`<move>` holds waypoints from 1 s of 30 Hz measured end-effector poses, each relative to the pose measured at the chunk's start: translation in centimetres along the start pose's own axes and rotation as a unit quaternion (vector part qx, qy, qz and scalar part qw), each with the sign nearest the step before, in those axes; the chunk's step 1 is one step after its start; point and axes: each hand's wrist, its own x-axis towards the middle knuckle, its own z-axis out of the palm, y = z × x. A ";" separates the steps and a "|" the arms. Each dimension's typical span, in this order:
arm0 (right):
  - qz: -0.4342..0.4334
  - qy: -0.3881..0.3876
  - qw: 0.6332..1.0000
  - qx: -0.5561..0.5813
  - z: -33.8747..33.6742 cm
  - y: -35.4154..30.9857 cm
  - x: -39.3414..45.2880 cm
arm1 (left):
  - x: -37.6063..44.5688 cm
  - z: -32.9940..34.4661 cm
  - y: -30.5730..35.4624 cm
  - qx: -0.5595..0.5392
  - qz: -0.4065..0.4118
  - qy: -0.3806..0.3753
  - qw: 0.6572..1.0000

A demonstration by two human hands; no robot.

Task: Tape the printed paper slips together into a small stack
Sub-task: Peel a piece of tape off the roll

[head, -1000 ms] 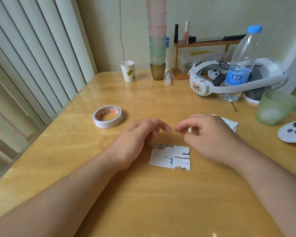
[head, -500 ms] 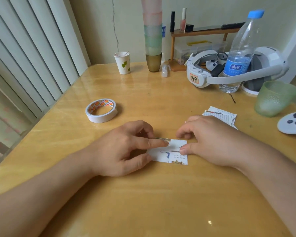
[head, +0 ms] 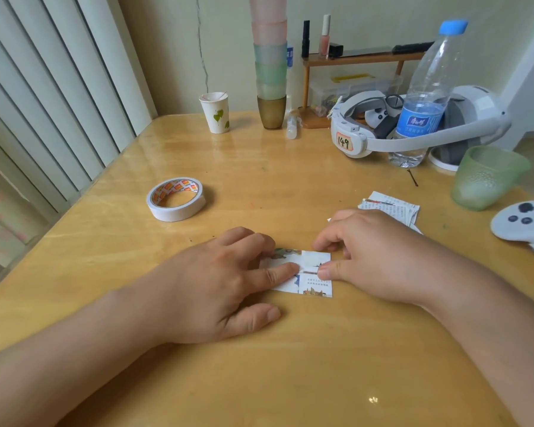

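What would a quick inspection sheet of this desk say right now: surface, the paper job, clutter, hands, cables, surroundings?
Surface: glossy yellow wooden table, light glare near the front edge.
Job's things: printed paper slip flat under both hands; more printed slips piled behind the right hand; roll of double-sided tape lying apart to the left.
Clutter: paper cup, stack of plastic cups, water bottle, white headset, green cup, white controller, hairpin.
Hands: left hand presses the slip with a straight forefinger; right hand pinches its right edge.
Cables: nothing seen.
Surroundings: vertical blinds left; small wooden shelf against the wall.
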 end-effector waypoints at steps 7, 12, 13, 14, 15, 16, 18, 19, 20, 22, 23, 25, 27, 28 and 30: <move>0.021 0.038 0.998 0.034 0.6 -0.3 0.4 | 0.2 -0.1 0.2 -0.002 -0.032 -0.028 0.999; 0.054 0.045 0.995 0.074 0.9 -0.9 0.7 | 0.0 -0.3 0.0 -0.004 -0.032 -0.032 0.999; 0.058 0.043 0.994 0.078 1.0 -1.0 0.7 | -0.1 -0.4 0.0 -0.001 -0.031 -0.031 0.999; 0.062 0.042 0.994 0.080 1.1 -1.1 0.8 | -0.1 -0.4 -0.1 0.002 -0.032 -0.032 0.999; 0.065 0.042 0.994 0.083 1.1 -1.2 0.8 | -0.1 -0.4 -0.1 0.004 -0.033 -0.033 0.999; 0.069 0.042 0.993 0.084 1.2 -1.2 0.8 | -0.1 -0.4 0.0 0.004 -0.033 -0.034 0.999; 0.071 0.043 0.993 0.085 1.2 -1.3 0.8 | -0.1 -0.4 0.0 0.002 -0.035 -0.036 0.999; 0.072 0.043 0.993 0.084 1.2 -1.4 0.8 | -0.1 -0.4 0.0 0.004 -0.037 -0.038 0.999; 0.073 0.042 0.993 0.083 1.2 -1.4 0.8 | -0.1 -0.4 0.0 0.005 -0.038 -0.039 0.998; 0.078 0.040 0.993 0.085 1.2 -1.4 0.7 | -0.1 -0.5 0.1 0.004 -0.041 -0.043 0.998; 0.078 0.039 0.992 0.086 1.2 -1.4 0.7 | -0.1 -0.5 0.1 0.003 -0.041 -0.045 0.998; 0.078 0.038 0.992 0.092 1.2 -1.4 0.7 | -0.2 -0.5 0.0 0.004 -0.040 -0.050 0.998; 0.079 0.039 0.991 0.101 1.2 -1.4 0.6 | -0.4 -0.6 -0.2 0.010 -0.046 -0.059 0.997; 0.079 0.039 0.991 0.105 1.2 -1.4 0.6 | -0.5 -0.6 -0.2 0.011 -0.051 -0.067 0.996; 0.079 0.037 0.990 0.108 1.2 -1.4 0.7 | -0.7 -0.6 -0.2 -0.003 -0.062 -0.088 0.994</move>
